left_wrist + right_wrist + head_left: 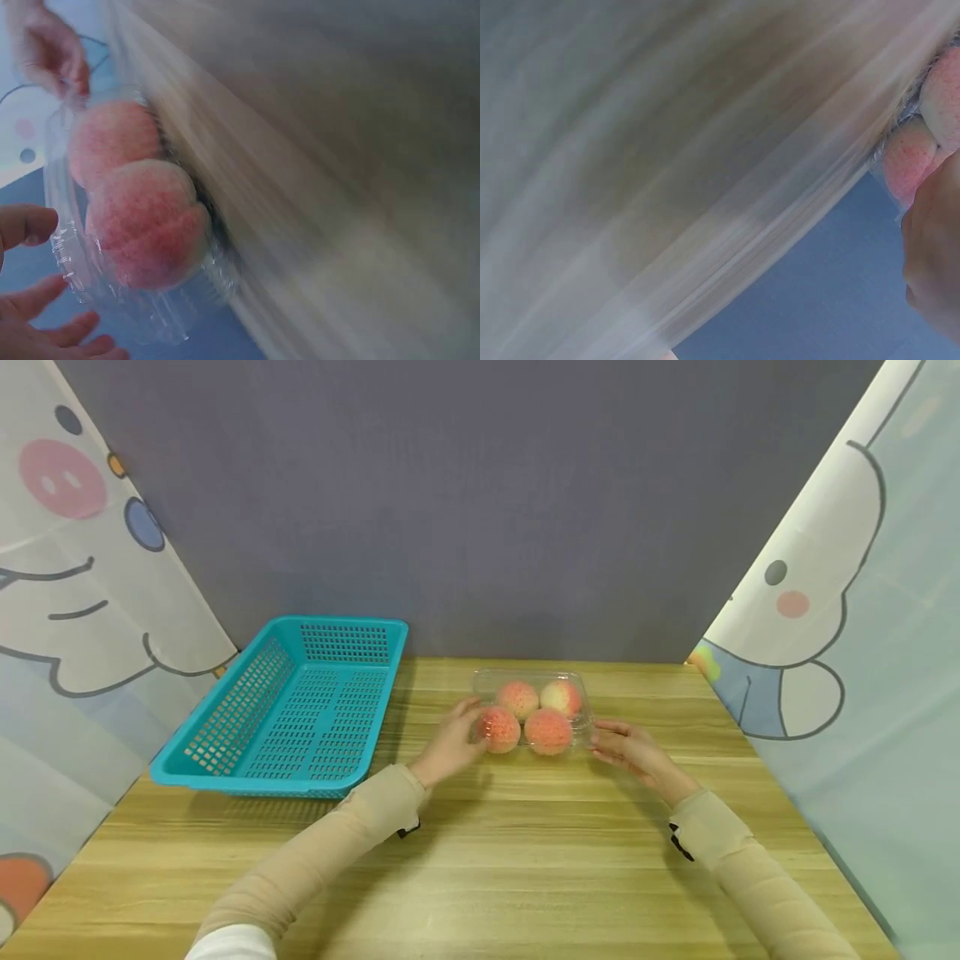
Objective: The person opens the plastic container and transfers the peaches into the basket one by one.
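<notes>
A clear plastic clamshell box (487,680) with several peaches (549,731) in it stands toward the back of the wooden table. At the box's left end is my left hand (453,745). In the left wrist view, its thumb and fingers (45,296) are spread around that end, not closed on it; whether they touch the plastic is hard to tell. My right hand (633,752) pinches the box's right edge between thumb and fingers. The right wrist view shows the back of that hand (934,247), with its fingertips hidden, beside two peaches (909,159).
A blue perforated plastic basket (324,727) sits on the table (517,860) to the left of the box. Behind rises a grey wall (480,510). Printed cartoon curtains (885,635) stand along both sides.
</notes>
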Available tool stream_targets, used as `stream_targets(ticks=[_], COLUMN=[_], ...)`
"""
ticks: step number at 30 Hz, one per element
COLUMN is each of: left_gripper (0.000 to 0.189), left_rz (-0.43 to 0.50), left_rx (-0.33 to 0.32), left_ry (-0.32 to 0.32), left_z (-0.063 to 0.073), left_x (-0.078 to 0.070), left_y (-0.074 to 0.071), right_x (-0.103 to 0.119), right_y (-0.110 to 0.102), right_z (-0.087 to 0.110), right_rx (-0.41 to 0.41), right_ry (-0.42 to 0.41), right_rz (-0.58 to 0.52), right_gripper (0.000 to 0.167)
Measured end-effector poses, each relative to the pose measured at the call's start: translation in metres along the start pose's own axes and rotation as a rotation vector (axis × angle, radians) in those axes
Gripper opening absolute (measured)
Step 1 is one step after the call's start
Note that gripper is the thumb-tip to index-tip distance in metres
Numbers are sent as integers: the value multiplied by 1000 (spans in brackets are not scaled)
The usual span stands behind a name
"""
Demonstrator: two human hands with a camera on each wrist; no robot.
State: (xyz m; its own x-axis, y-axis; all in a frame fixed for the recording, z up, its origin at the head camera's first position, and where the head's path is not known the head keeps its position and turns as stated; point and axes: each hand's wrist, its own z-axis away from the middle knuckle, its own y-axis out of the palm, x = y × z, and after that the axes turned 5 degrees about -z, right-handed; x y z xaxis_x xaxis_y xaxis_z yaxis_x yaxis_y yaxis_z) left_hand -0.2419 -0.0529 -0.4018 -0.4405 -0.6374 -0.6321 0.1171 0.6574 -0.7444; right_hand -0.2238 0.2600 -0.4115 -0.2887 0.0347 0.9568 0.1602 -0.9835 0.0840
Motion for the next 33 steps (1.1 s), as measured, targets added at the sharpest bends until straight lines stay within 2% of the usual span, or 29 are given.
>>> stream_targets(ticks=[3, 6, 11, 16, 22, 27, 33], left_gripper=[51, 52, 53, 52, 50, 51, 52], left_rz=[-192, -321, -432, -540, -742, -819, -848], left_rx=[3, 9, 10, 14, -32, -80, -67], left_ry=[120, 210, 275, 311, 432, 495, 517], left_z=[-2, -6, -10, -12, -15, -15, -15], left_x=[-2, -3, -3, -3, -4, -3, -3], left_y=[2, 4, 6, 5, 5, 7, 5], right_x=[-1, -4, -6, -5, -4, -5, -9], right_y=[0, 1, 9, 13, 15, 22, 28], right_z=[2, 4, 7, 8, 10, 10, 8], right_rx=[24, 50, 61, 42, 23, 6, -21], right_ry=[5, 12, 41, 45, 56, 55, 46], right_rz=[-60, -155, -292, -354, -398, -406, -462], right_gripper=[64, 67, 68, 66, 64, 66, 68])
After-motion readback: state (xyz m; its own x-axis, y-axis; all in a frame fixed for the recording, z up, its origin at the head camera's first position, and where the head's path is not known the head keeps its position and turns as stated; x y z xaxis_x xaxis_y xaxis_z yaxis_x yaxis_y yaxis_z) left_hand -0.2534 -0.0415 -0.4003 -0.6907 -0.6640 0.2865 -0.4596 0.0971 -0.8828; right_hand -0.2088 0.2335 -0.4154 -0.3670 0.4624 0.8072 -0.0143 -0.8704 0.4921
